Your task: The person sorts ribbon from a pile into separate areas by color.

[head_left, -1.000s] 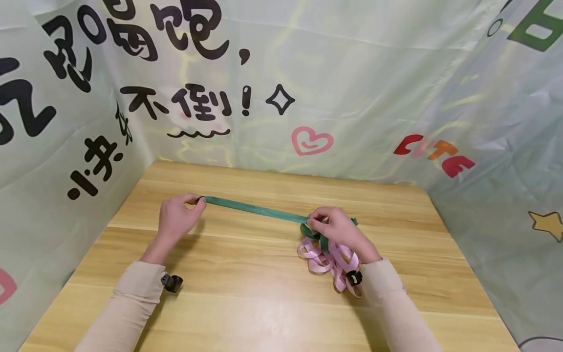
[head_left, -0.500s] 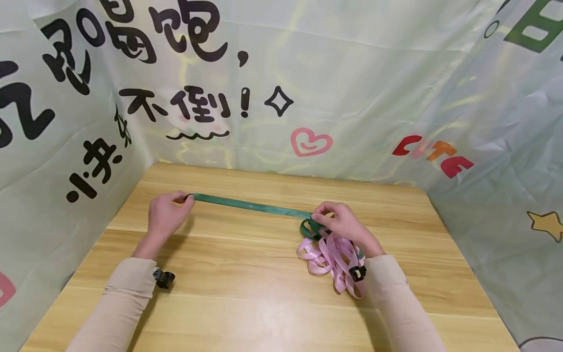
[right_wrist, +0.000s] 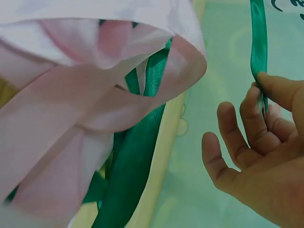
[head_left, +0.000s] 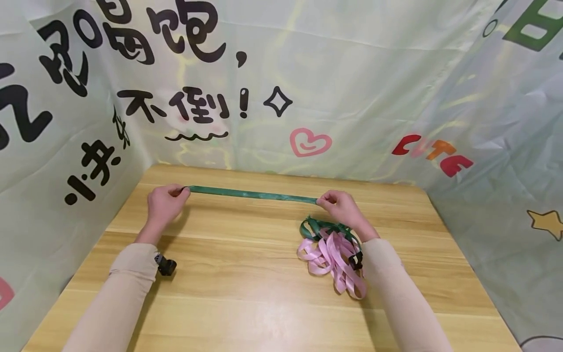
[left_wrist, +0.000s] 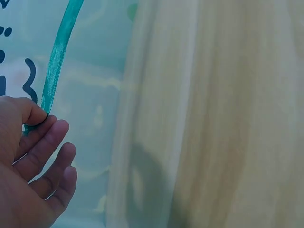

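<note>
A green satin ribbon (head_left: pixel 252 194) is stretched nearly level between both hands, above the far part of the table. My left hand (head_left: pixel 166 208) pinches its left end between thumb and forefinger; the left wrist view shows the green ribbon (left_wrist: pixel 58 57) running up from those fingertips. At the other end, my right hand (head_left: pixel 345 210) pinches the ribbon, and a short tail hangs below the thumb in the right wrist view. Below the right hand, a heap of pink ribbon (head_left: pixel 332 261) lies on the table, with looped green ribbon (head_left: pixel 311 229) at its far side.
The wooden table (head_left: pixel 246 293) is enclosed at the back and sides by a printed pale cloth (head_left: pixel 360 88). A small black wrist camera (head_left: pixel 166 265) sits on the left cuff, and another black camera (head_left: pixel 355 260) is by the right cuff.
Both hands have moved away toward the back of the table, the left also leftward, drawing the green ribbon straight. Its right end has come clear of the heap.
</note>
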### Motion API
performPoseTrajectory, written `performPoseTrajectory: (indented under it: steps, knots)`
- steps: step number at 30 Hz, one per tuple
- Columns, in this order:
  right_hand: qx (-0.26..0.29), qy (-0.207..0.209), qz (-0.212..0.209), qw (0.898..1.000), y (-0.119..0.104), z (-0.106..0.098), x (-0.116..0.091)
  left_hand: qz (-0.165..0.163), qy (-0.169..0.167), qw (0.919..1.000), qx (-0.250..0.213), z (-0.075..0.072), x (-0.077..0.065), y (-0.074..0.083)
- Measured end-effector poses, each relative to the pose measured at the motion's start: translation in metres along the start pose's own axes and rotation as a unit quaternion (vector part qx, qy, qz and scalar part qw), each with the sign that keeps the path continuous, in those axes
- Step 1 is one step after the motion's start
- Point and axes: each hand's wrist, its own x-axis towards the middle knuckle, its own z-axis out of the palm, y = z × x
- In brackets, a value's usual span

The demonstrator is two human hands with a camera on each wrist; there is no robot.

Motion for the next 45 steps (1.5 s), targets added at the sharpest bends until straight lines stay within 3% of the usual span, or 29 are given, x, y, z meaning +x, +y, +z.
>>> performPoseTrajectory:
  steps: [6, 14, 25, 31, 45]
  knots:
    - [0.011, 0.014, 0.036, 0.999, 0.001, 0.001, 0.017, -0.025, -0.001, 0.9994, -0.023, 0.009, 0.01, 0.0]
    - [-0.004, 0.028, 0.045, 0.999, 0.004, 0.013, 0.039, -0.06, -0.003, 0.9978, -0.028, 0.022, 0.024, -0.008]
    - [0.004, 0.006, 0.071, 0.997, 0.008, 0.025, 0.053, -0.092, 0.001, 0.9955, -0.02, 0.033, 0.035, -0.019]
    - [0.01, 0.003, 0.093, 0.996, 0.014, 0.028, 0.055, -0.09, -0.016, 0.9958, -0.004, 0.04, 0.041, -0.022]
    - [-0.024, 0.008, 0.087, 0.996, 0.012, 0.039, 0.06, -0.086, -0.028, 0.9958, 0.008, 0.042, 0.044, -0.019]
